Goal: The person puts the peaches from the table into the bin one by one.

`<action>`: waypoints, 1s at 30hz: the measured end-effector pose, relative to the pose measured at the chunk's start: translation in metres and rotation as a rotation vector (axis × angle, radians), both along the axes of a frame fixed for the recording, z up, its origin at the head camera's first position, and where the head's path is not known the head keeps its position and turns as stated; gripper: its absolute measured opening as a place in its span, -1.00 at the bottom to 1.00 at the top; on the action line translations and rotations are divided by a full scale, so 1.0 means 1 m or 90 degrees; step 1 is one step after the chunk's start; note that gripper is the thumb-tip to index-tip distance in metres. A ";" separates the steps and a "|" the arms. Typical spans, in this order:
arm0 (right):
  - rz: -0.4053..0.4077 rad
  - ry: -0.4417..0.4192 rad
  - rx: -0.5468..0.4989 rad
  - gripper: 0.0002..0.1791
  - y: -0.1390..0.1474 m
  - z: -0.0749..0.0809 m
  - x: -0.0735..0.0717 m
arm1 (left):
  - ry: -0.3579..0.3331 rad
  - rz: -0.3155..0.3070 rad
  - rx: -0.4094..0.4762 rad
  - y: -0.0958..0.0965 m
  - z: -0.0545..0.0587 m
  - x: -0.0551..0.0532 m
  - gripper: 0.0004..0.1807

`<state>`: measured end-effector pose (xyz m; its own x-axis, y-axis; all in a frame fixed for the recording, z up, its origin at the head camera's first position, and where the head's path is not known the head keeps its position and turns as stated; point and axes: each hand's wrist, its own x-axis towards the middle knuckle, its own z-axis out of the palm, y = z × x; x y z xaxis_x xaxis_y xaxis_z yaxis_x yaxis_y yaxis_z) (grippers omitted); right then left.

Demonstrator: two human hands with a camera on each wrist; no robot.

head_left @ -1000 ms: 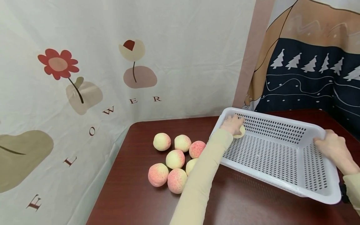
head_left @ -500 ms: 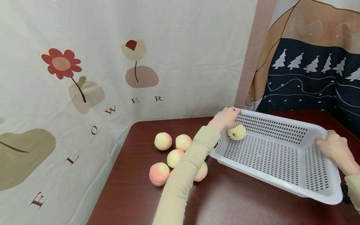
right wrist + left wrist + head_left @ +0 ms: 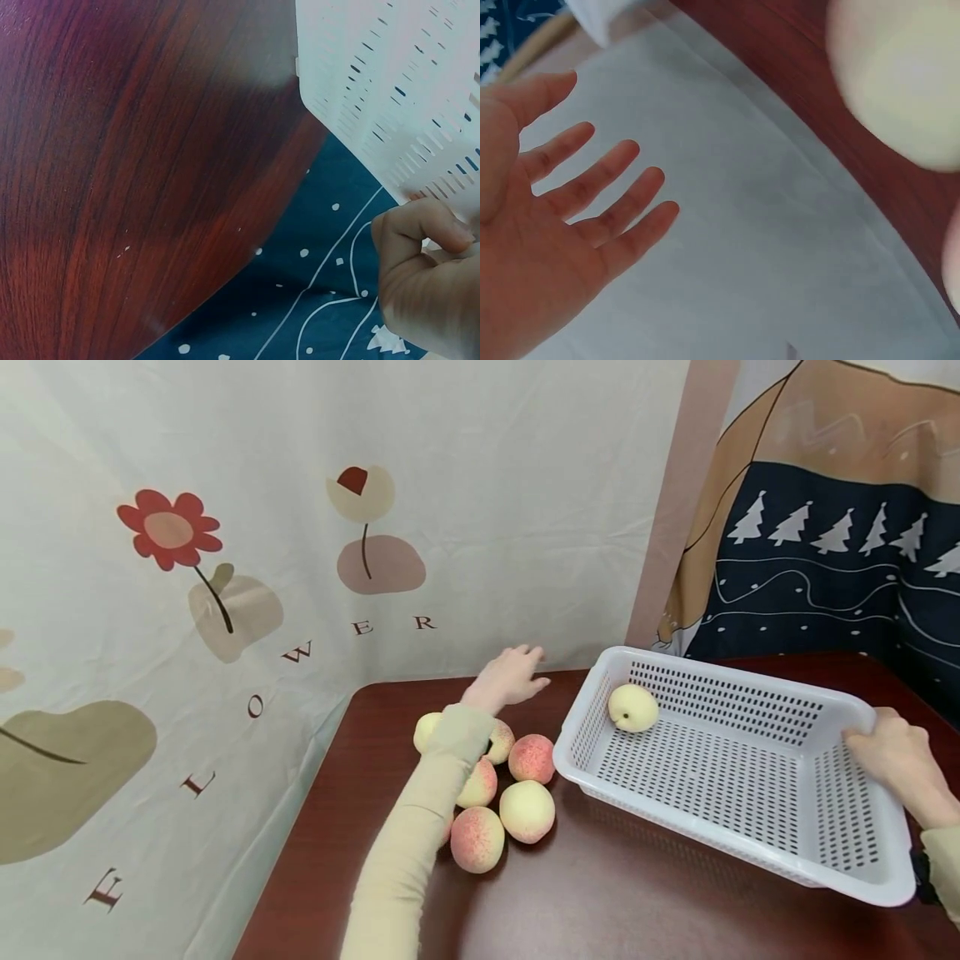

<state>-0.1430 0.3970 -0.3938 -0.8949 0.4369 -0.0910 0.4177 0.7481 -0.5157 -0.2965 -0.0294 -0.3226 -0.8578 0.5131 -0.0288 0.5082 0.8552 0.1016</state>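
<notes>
One round, pale-yellow peach [image 3: 633,708] rests inside the white basket [image 3: 735,785], at ten o'clock from its centre. The basket is rectangular, round-cornered plastic with slotted walls and floor. At three o'clock, the right hand [image 3: 896,764] has its grip curled around the rim. At nine o'clock lie clustered peaches [image 3: 477,840], rounded and pink-speckled. The left hand [image 3: 506,678] is at their twelve o'clock, grip spread. The tabletop [image 3: 637,893] is glossy, red-brown and wood-grained. Behind hangs creased, flower-printed cloth [image 3: 487,527].
</notes>
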 end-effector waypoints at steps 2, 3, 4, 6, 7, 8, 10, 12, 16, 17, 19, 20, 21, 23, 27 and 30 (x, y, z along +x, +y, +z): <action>-0.001 0.000 0.000 -0.33 0.000 0.000 0.000 | -0.018 0.025 -0.007 -0.017 -0.005 -0.003 -0.53; -0.005 -0.002 0.000 -0.33 0.000 0.000 0.000 | -0.027 0.037 -0.010 -0.026 -0.008 -0.004 -0.53; -0.006 -0.003 0.001 -0.33 0.000 0.000 0.000 | -0.038 0.052 -0.012 -0.035 -0.011 -0.005 -0.52; -0.006 -0.002 0.001 -0.33 0.000 -0.001 -0.001 | -0.057 0.083 -0.018 -0.051 -0.018 -0.008 -0.50; -0.007 -0.001 0.002 -0.33 0.000 -0.001 -0.001 | -0.067 0.099 -0.022 -0.059 -0.022 -0.010 -0.49; -0.007 -0.001 0.002 -0.33 0.000 -0.001 -0.001 | -0.078 0.117 -0.024 -0.067 -0.026 -0.011 -0.47; -0.005 -0.001 0.003 -0.33 0.000 -0.001 -0.001 | -0.104 0.149 -0.029 -0.081 -0.034 -0.013 -0.45; -0.004 -0.001 0.003 -0.33 0.000 -0.001 -0.001 | -0.129 0.175 -0.036 -0.094 -0.041 -0.014 -0.41; 0.002 0.006 0.006 -0.33 0.000 -0.001 0.000 | -0.183 0.220 -0.030 -0.113 -0.050 -0.013 -0.36; 0.004 0.008 0.006 -0.33 0.000 -0.001 0.000 | -0.192 0.229 -0.028 -0.116 -0.053 -0.013 -0.35; 0.006 0.012 0.008 -0.34 0.000 -0.001 -0.001 | -0.205 0.241 -0.024 -0.122 -0.056 -0.012 -0.34; 0.006 0.014 0.008 -0.34 0.001 -0.002 -0.001 | -0.210 0.246 -0.023 -0.124 -0.058 -0.012 -0.33; 0.007 0.015 0.009 -0.34 0.001 -0.002 -0.001 | -0.214 0.248 -0.021 -0.126 -0.059 -0.012 -0.32; 0.006 0.016 0.008 -0.34 0.001 -0.003 -0.001 | -0.217 0.249 -0.023 -0.128 -0.062 -0.012 -0.33; 0.005 0.018 0.011 -0.34 0.001 -0.003 -0.001 | -0.238 0.263 -0.007 -0.130 -0.065 -0.012 -0.37; 0.003 0.016 0.012 -0.34 0.001 -0.003 -0.001 | -0.250 0.269 0.000 -0.130 -0.066 -0.012 -0.39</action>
